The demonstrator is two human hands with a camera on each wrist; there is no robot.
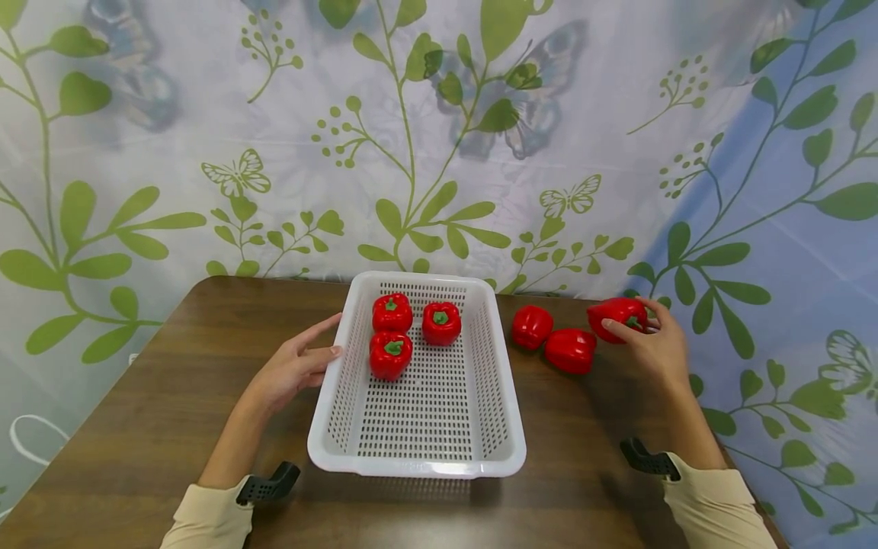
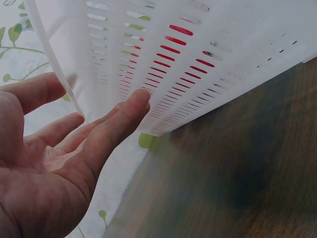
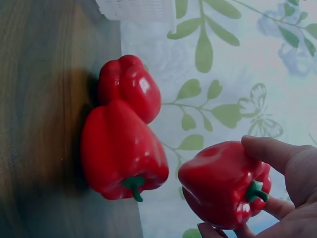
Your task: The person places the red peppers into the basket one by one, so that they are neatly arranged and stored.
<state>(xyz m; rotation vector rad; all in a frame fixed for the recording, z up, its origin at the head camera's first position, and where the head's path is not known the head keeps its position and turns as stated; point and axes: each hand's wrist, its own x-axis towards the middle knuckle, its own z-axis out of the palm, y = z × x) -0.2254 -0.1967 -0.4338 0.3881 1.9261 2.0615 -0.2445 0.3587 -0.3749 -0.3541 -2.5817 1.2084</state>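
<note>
My right hand grips a red bell pepper with a green stem, thumb on one side and fingers on the other. The right wrist view shows it held apart from two more red bell peppers, one and another, which lie on the table touching each other. My left hand is at the left side of a white perforated plastic basket, its fingers extended against the rim and side wall. Inside the basket, three red bell peppers stand stem up in the far left part.
Beneath everything is a dark brown wooden table. A curtain printed with green leaves and butterflies hangs right behind its far edge and along the right side. A white cable loop shows at the far left.
</note>
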